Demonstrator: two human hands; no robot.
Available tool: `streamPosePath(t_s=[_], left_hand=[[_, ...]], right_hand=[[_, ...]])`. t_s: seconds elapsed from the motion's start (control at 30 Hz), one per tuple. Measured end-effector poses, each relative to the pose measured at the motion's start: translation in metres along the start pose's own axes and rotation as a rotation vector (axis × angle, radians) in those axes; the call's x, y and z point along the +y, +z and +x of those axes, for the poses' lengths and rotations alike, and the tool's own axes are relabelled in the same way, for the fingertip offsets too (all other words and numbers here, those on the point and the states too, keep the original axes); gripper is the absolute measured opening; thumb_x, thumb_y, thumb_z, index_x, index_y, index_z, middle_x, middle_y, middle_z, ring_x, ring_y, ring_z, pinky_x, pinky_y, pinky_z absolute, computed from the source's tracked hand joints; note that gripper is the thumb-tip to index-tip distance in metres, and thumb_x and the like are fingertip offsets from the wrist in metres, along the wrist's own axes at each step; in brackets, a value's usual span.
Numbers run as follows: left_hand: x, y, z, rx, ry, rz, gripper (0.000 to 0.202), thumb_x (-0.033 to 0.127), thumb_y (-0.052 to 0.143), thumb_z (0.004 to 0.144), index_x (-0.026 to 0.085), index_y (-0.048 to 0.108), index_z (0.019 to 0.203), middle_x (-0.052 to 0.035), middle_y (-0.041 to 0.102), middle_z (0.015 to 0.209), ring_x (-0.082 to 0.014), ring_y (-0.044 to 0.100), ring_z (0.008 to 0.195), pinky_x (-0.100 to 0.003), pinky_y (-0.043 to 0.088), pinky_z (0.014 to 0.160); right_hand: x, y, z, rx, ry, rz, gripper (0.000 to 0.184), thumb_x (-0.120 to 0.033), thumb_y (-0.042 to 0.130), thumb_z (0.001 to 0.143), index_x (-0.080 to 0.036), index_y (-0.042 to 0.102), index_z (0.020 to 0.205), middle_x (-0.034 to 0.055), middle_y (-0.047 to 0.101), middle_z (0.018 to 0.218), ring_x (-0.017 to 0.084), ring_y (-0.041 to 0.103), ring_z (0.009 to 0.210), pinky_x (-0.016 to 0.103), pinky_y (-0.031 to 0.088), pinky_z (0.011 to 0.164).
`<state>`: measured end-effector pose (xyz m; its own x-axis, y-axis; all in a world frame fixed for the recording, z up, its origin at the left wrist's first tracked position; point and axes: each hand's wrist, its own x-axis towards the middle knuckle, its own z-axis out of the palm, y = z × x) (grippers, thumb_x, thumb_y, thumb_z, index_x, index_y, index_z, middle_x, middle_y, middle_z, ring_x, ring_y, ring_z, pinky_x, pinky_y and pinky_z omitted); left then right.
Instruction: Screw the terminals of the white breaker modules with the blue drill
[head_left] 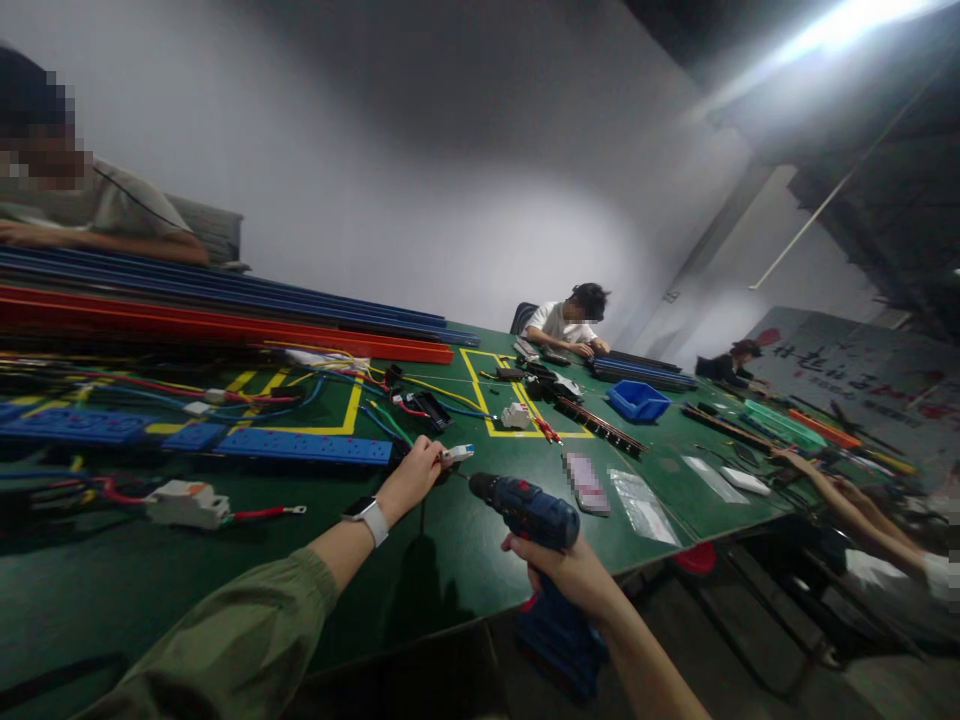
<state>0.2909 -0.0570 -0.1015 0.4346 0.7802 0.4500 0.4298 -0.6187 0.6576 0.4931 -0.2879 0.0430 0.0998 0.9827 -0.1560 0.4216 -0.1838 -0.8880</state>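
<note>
My left hand (pixel 411 482), with a watch on the wrist, is closed on a small white circuit breaker (pixel 458 455) with a blue part on it, just above the green table. In my right hand (pixel 571 572) is a blue cordless drill (pixel 529 508), gripped by its handle near the table's front edge. The drill points left, and its thin bit ends close to the breaker; whether they touch I cannot tell. Another white circuit breaker (pixel 187 503) with a red lugged wire lies to the left. A blue socket strip (pixel 307 446) is behind my left wrist.
Long red channels (pixel 360 343) and blue profiles (pixel 247 285) line the far left. Loose coloured wires cross the table's left half. Ahead and right are a blue bin (pixel 637 401), a phone (pixel 585 483) and a plastic bag (pixel 642 507). Co-workers sit around the table.
</note>
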Motion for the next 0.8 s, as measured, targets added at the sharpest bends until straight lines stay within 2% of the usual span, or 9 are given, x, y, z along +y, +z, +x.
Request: streamPosePath(t_s=[0.1,0.23,0.37,0.5,0.67,0.8], left_hand=[[-0.004,0.002,0.000,0.011,0.027,0.009,0.025,0.039,0.047,0.097,0.019,0.061,0.102,-0.0077,0.051,0.105,-0.0185,0.058,0.090,-0.036,0.049,0.090],[-0.005,0.004,-0.001,0.015,0.023,0.069,0.029,0.044,0.049,0.095,0.019,0.062,0.100,-0.0083,0.056,0.101,-0.0197,0.059,0.087,-0.035,0.050,0.085],[-0.001,0.001,-0.001,-0.013,-0.006,0.124,0.031,0.046,0.049,0.095,0.018,0.063,0.101,-0.0090,0.059,0.099,-0.0207,0.059,0.086,-0.034,0.048,0.080],[0.005,-0.004,-0.001,-0.044,-0.033,0.156,0.030,0.044,0.049,0.095,0.018,0.063,0.100,-0.0086,0.060,0.099,-0.0206,0.059,0.085,-0.034,0.047,0.077],[0.008,-0.005,-0.002,-0.061,-0.047,0.190,0.029,0.042,0.049,0.095,0.018,0.063,0.097,-0.0094,0.060,0.100,-0.0210,0.058,0.088,-0.034,0.047,0.080],[0.008,-0.008,-0.003,-0.057,-0.008,0.198,0.028,0.041,0.053,0.093,0.018,0.062,0.107,-0.0103,0.061,0.105,-0.0228,0.057,0.097,-0.036,0.046,0.090]], right_hand=[[-0.002,-0.008,0.000,0.027,-0.044,0.050,0.046,-0.055,0.070,0.079,-0.013,0.073,0.097,-0.0007,0.057,0.049,0.012,0.047,0.041,0.024,0.035,0.045],[-0.010,-0.019,0.010,0.166,-0.150,0.098,0.046,-0.055,0.072,0.077,-0.014,0.073,0.098,-0.0002,0.057,0.050,0.013,0.049,0.043,0.026,0.038,0.047],[-0.008,-0.020,0.034,0.349,-0.202,0.150,0.049,-0.054,0.074,0.074,-0.012,0.073,0.100,0.0008,0.059,0.053,0.014,0.050,0.045,0.028,0.041,0.049],[0.008,-0.012,0.065,0.487,-0.271,0.203,0.047,-0.052,0.075,0.074,-0.013,0.074,0.100,0.0019,0.063,0.060,0.015,0.057,0.053,0.028,0.046,0.055],[0.022,-0.007,0.095,0.637,-0.219,0.183,0.050,-0.055,0.075,0.072,-0.012,0.074,0.097,0.0034,0.066,0.061,0.018,0.062,0.056,0.029,0.048,0.057],[0.022,-0.012,0.097,0.660,-0.161,0.102,0.052,-0.059,0.072,0.073,-0.012,0.076,0.094,0.0062,0.069,0.064,0.021,0.066,0.060,0.030,0.049,0.058]])
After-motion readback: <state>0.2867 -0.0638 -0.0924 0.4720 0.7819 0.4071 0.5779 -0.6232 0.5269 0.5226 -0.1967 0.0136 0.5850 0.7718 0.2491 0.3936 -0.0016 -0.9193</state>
